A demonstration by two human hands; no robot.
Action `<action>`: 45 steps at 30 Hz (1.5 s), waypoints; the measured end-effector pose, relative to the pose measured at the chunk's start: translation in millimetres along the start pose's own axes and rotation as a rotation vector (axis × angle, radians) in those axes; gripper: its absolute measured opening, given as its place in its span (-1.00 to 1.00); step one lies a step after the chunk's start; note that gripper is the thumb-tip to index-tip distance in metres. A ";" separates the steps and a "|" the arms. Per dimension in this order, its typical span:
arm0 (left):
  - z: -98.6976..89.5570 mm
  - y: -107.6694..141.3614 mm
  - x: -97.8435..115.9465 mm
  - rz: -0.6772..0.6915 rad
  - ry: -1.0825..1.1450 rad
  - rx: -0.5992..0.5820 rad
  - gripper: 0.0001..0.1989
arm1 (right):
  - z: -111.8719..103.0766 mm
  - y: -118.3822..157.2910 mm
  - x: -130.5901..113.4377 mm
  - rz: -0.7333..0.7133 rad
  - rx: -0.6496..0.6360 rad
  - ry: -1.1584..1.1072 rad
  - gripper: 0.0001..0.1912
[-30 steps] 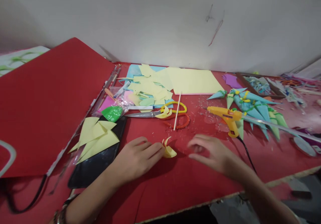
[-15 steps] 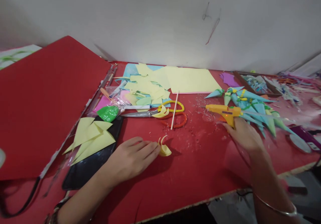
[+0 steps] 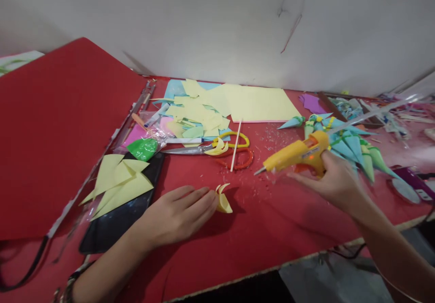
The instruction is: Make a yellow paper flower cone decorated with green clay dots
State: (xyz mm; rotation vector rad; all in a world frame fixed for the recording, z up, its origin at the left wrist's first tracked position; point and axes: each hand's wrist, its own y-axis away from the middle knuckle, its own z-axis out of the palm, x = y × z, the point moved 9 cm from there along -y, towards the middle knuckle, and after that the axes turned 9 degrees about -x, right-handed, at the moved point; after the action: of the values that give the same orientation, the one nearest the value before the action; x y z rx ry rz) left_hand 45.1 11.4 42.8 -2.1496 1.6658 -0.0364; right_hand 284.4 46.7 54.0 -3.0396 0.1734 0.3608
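My left hand [image 3: 183,212] is closed, its fingertips holding a small curled yellow paper piece [image 3: 223,201] just above the red table. On the right, my right hand [image 3: 335,178] grips the handle of a yellow-orange glue gun [image 3: 297,153], whose metal tip points left and down over the table. A clear glue stick [image 3: 380,110] sticks out of its back. Beyond my left hand lie scissors [image 3: 243,139] with yellow and red handles, with a thin white stick [image 3: 236,146] across them and more curled yellow pieces [image 3: 217,147] on them.
Yellow paper triangles [image 3: 118,180] lie on a black phone-like slab [image 3: 118,226] at left. Yellow scraps [image 3: 204,113] and a yellow sheet [image 3: 261,103] are at the back. Blue and green paper cones [image 3: 353,146] sit right, near a purple object [image 3: 413,180].
My right hand has lifted the glue gun off the cone side and tilted it, its tip now lower and further left. My left hand has barely moved.
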 end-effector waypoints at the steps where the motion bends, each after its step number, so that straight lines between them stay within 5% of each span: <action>1: 0.2 -0.7 0.5 0.003 0.000 -0.003 -0.73 | 5.0 0.3 -8.7 -0.058 -0.043 -0.043 -0.63; 7: 2.7 -3.7 2.8 0.010 0.005 -0.017 -0.73 | 33.4 3.6 -39.7 -0.212 -0.220 -0.103 -0.70; 14: 6.2 -4.6 4.7 0.018 -0.006 -0.042 -0.69 | 41.7 2.7 -55.1 -0.273 -0.261 -0.066 -0.82; 45: 6.1 -4.9 2.7 0.010 -0.007 -0.043 -0.68 | 55.9 3.3 -60.7 -0.381 -0.354 -0.079 -0.83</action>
State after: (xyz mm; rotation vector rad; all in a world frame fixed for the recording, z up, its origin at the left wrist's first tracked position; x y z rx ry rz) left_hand 52.0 11.7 38.3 -2.1705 1.6879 0.0094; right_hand 212.6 54.7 13.9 -3.2849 -0.5214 0.5253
